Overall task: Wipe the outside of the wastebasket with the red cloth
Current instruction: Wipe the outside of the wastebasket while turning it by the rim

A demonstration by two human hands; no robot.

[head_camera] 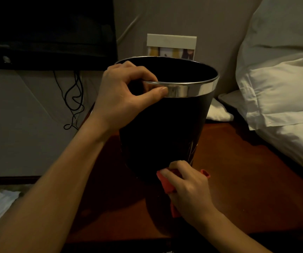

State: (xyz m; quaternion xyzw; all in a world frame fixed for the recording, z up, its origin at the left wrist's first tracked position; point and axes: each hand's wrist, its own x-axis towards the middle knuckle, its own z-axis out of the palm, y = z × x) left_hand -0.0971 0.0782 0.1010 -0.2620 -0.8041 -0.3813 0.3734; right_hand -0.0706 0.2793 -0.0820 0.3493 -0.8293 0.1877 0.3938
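A black wastebasket [165, 128] with a shiny silver rim band stands on a reddish-brown wooden table [238, 179], tilted slightly toward me. My left hand [125, 90] grips the near left rim, thumb on the silver band and fingers curled over the edge. My right hand [187, 187] holds a bunched red cloth [166, 183] against the lower front of the basket's outer wall, near its base. Most of the cloth is hidden under my fingers.
White pillows [282, 84] and bedding fill the right side. A dark screen [48, 30] hangs at the upper left with black cables [74, 99] dangling below. A small framed card [171, 46] stands behind the basket. Crumpled white paper [4, 199] lies at the lower left.
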